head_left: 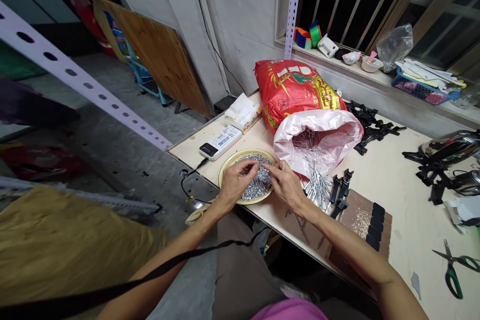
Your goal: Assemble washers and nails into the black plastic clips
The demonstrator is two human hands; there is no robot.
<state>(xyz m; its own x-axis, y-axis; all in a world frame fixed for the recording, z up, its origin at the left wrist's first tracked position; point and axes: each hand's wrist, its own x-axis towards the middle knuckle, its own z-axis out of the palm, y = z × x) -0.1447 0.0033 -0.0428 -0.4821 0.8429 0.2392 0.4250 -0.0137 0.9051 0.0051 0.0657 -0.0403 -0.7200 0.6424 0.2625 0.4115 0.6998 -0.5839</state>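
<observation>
Pieces of shiny silver metal (259,188) lie heaped in a round, shallow, cream-yellow dish (227,162) near the edge of a pale wooden table (408,180). The left hand (237,181) reaches in from 8 o'clock, the right hand (288,185) from 4 o'clock, fingertips drawn close together over the heap; whether either grips a piece cannot be told. The dish's spot at the edge probably spares both arms a stretch.

At 1 o'clock from the dish, a bulging red plastic bag with printed yellow lettering (292,85) rests on its side, its white mouth turned toward the worker, apparently so that the thin silver metal rods (318,186) spilling out at 3 o'clock stay within reach. A white rectangular device with a black end (221,142) sits at 11 o'clock, perhaps set aside to leave working room.

The count: two hands, one dish, one bag, one device, one pair of green-handled scissors (453,265) at 4 o'clock, and four dark rounded pads (376,225) visible on a brown flat board (356,217) between 3 and 4. Metal pieces and rods overlap too thickly to number.
</observation>
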